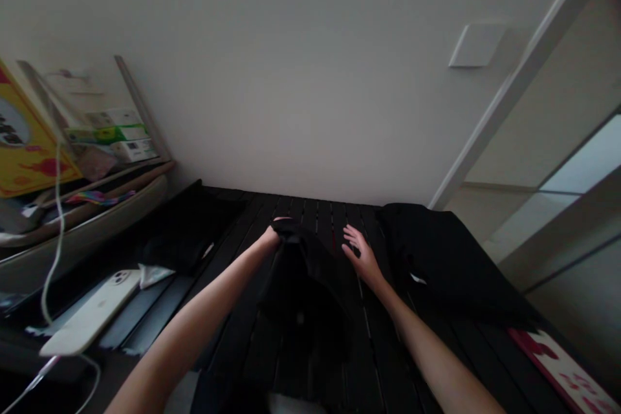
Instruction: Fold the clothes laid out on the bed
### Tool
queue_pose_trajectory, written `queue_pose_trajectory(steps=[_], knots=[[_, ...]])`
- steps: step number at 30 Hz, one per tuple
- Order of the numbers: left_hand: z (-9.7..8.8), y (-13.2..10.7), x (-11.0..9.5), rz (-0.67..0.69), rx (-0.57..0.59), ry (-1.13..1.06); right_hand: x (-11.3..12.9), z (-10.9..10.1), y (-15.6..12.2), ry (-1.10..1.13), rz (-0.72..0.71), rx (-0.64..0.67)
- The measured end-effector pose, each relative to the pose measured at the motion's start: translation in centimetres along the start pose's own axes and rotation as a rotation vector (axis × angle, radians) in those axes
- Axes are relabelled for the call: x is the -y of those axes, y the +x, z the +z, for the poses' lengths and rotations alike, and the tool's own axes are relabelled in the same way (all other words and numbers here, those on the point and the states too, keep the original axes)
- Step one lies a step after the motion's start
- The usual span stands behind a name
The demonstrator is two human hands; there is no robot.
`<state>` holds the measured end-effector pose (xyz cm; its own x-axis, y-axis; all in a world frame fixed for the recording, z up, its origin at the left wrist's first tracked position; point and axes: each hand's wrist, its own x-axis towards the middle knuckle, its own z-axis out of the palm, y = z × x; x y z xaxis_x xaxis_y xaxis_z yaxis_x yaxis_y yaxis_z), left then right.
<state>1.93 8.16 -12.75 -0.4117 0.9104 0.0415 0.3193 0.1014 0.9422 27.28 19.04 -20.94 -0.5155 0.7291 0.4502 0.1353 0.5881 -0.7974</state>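
Observation:
A piece of black cloth [308, 272], perhaps a garment, hangs bunched from my left hand [274, 233] over the dark slatted surface [356, 220]. The cloth covers part of that hand's fingers. My right hand [359, 255] is raised just to the right of the cloth, apart from it, with its fingers spread and nothing in them. Further right lies a flat folded black cloth [446, 259] with a small white tag. Another dark cloth heap [179, 233] lies to the left of my left hand.
A white phone [94, 314] with a cable plugged in rests at the left. Beyond it stands a shelf [145, 184] with boxes and a yellow package [29, 136]. A red and white box [563, 369] lies at the lower right. The pale wall [305, 77] rises behind.

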Motion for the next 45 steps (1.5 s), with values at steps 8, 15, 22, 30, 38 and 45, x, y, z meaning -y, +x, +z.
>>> queue_pose_trajectory(steps=[8,15,22,30,38,45], knots=[[-0.8,-2.0,2.2,-0.109,-0.102,0.542,4.5,0.2,-0.6,0.074,-0.004,0.204],[-0.1,-0.9,2.2,-0.070,-0.142,0.541,9.0,4.5,-5.4,-0.101,-0.131,0.685],[-2.1,-1.8,2.7,0.021,-0.211,0.592,8.5,5.3,-5.2,-0.157,-0.144,0.486],[0.4,-5.1,2.5,0.121,0.283,0.786,7.5,3.0,-3.0,-0.003,0.074,0.281],[-1.0,-5.6,3.3,0.071,0.506,0.742,8.3,4.4,-4.5,-0.191,-0.022,0.382],[-2.7,-5.8,3.3,0.105,0.082,0.298,4.9,2.2,-1.6,0.106,0.143,-0.002]])
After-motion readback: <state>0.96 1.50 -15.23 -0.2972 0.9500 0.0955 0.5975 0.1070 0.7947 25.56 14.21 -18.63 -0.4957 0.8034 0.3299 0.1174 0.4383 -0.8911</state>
